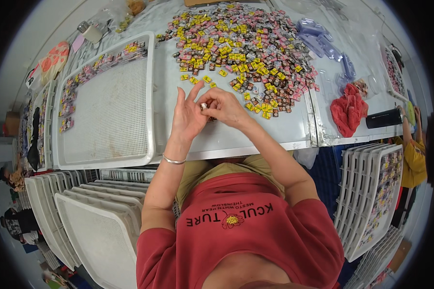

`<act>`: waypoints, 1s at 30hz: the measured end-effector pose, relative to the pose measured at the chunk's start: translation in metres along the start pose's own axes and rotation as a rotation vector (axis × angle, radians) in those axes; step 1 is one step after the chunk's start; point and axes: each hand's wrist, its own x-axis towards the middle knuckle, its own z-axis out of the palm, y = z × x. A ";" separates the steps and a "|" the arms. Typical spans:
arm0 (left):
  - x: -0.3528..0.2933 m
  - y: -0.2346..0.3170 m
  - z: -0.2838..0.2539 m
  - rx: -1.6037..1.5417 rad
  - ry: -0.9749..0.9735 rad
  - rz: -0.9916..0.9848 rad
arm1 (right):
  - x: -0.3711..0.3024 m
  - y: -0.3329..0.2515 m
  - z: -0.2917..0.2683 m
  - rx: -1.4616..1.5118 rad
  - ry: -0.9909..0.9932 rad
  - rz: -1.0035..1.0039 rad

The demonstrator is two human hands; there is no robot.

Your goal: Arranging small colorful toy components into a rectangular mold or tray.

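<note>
My right hand (224,108) pinches a small, pale and dark piece (203,106) between thumb and fingertips. Right beside it, my left hand (188,115) has its palm turned up, with thumb and a finger stretched apart; its other fingers are partly hidden behind the right hand. Beyond both hands spreads a big heap of small square pieces (236,43) in yellow, pink, black and white. A few loose yellow pieces (206,79) lie just past my fingertips. To the left, a white mesh tray (113,106) carries rows of similar pieces (89,72) along its far and left sides.
At the right lie a red cloth (348,111), a black cylinder (384,118) and purple plastic pieces (318,38). Stacked white trays (96,236) stand below the table at left, more trays (366,192) at right. Another person (412,159) is at the far right.
</note>
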 end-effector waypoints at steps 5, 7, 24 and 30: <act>0.018 0.001 0.021 0.084 -0.011 0.070 | 0.017 0.012 -0.023 0.357 -0.052 0.010; 0.022 0.003 0.026 0.115 -0.039 0.059 | 0.020 -0.005 -0.031 0.401 -0.074 0.050; -0.036 -0.058 -0.027 2.289 -0.129 0.536 | -0.023 0.055 -0.061 0.099 -0.094 0.446; -0.038 -0.058 -0.026 2.287 -0.124 0.559 | -0.017 0.045 -0.055 0.023 -0.080 0.456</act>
